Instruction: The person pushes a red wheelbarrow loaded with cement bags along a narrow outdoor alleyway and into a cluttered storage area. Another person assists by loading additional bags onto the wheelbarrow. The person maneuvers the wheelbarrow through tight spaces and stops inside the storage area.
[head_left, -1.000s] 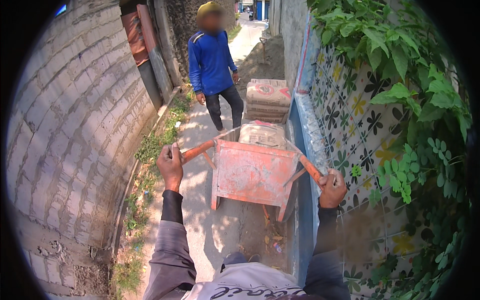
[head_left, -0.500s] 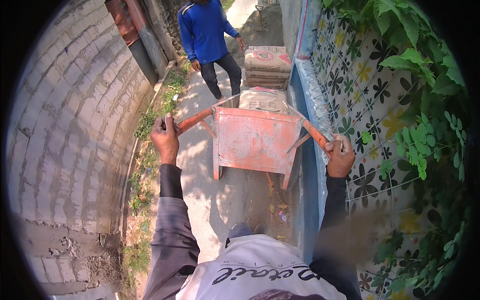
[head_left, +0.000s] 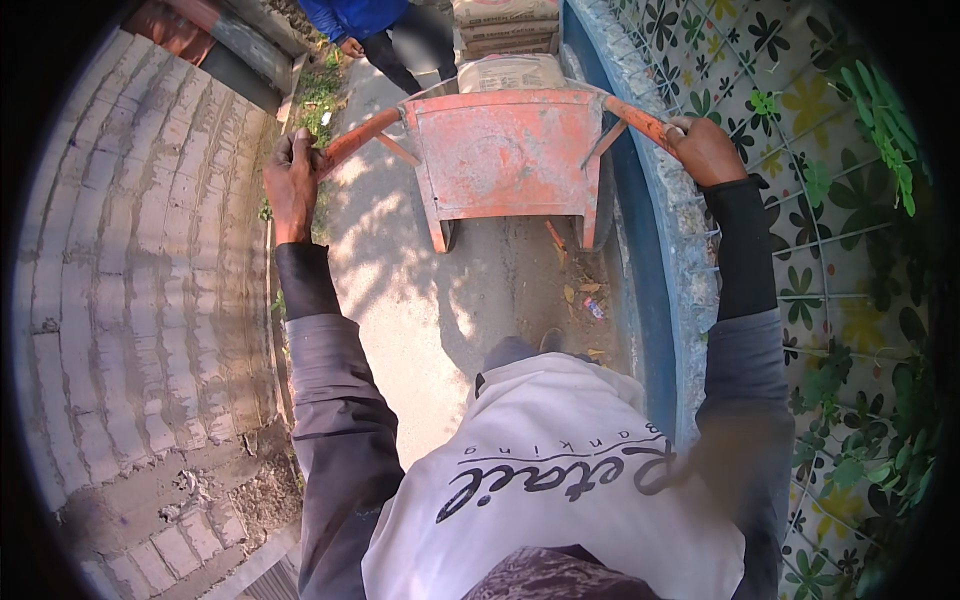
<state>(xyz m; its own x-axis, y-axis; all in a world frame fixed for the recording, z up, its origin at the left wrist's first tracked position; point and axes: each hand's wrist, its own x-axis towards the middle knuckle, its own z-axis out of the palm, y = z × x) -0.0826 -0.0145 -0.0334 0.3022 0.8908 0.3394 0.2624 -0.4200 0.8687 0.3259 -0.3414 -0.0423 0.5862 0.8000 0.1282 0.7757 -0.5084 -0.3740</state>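
Observation:
An orange, scuffed metal wheelbarrow point(head_left: 505, 155) stands ahead of me, its flat rear panel toward me and two legs below. My left hand point(head_left: 292, 185) is closed around the end of its left handle point(head_left: 358, 142). On the other side, my right hand point(head_left: 708, 154) grips the right handle point(head_left: 640, 122) close beside the low wall. A brown paper sack point(head_left: 512, 72) shows above the panel, lying in the wheelbarrow. The panel hides the sack's lower part and the wheel.
More sacks point(head_left: 507, 28) are stacked just beyond. A person in a blue top point(head_left: 362, 18) stands ahead on the left. A block wall point(head_left: 150, 260) runs along the left side; a blue ledge point(head_left: 650, 250) and flower-patterned panel point(head_left: 800, 230) with leaves line the right. Litter lies on the path.
The view has tilted down, so the wheelbarrow, sacks and person appear higher in the picture. Both hands stay on the handles. The right hand appears farther out to the right.

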